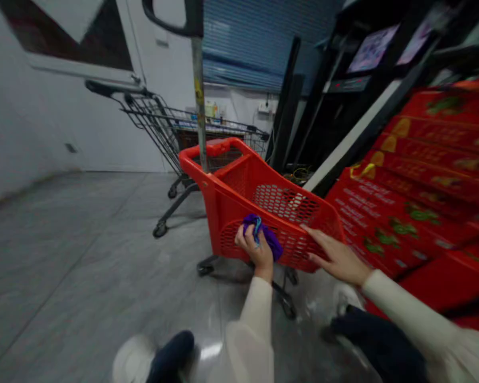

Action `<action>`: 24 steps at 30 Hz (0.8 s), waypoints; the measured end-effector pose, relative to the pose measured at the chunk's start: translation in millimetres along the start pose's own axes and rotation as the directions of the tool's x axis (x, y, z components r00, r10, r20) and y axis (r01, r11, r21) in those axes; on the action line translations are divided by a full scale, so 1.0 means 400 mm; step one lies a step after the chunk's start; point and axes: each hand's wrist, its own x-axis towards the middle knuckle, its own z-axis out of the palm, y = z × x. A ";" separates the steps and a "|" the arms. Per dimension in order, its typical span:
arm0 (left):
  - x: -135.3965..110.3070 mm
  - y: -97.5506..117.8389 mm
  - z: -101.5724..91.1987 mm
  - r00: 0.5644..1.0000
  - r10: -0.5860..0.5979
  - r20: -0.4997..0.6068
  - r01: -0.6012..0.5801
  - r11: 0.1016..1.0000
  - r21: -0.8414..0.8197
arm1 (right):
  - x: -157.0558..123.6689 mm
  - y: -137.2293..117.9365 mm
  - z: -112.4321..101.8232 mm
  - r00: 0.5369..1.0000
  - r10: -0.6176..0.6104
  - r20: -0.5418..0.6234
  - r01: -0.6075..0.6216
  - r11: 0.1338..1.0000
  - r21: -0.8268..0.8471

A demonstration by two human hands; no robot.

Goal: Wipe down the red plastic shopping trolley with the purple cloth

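Observation:
A red plastic shopping cart (239,191) stands on the grey floor in front of me. My left hand (255,250) is closed round a purple cloth (265,234) and presses it against the cart's near perforated side. My right hand (337,258) lies with fingers stretched out flat on the cart's right end near the rim. Both arms wear cream sleeves.
A grey wire shopping cart (171,127) stands behind the red one by the white wall. A metal pole (198,101) rises between them. Stacked red cartons (423,186) fill the right side. My feet and dark trousers (171,356) show at the bottom.

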 end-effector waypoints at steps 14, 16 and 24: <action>0.430 0.068 -0.112 0.864 0.236 0.445 -0.404 0.853 0.331 | -0.013 -0.027 0.075 0.966 0.032 -0.256 -0.048 0.997 -0.057; 0.531 0.076 -0.142 0.855 0.210 0.474 -0.441 0.776 0.451 | -0.013 -0.029 0.081 0.962 0.038 -0.271 -0.051 0.998 -0.040; 0.591 0.134 -0.186 0.708 0.143 0.692 -0.659 0.486 0.573 | -0.005 -0.041 0.101 0.934 0.021 -0.356 -0.032 0.999 -0.025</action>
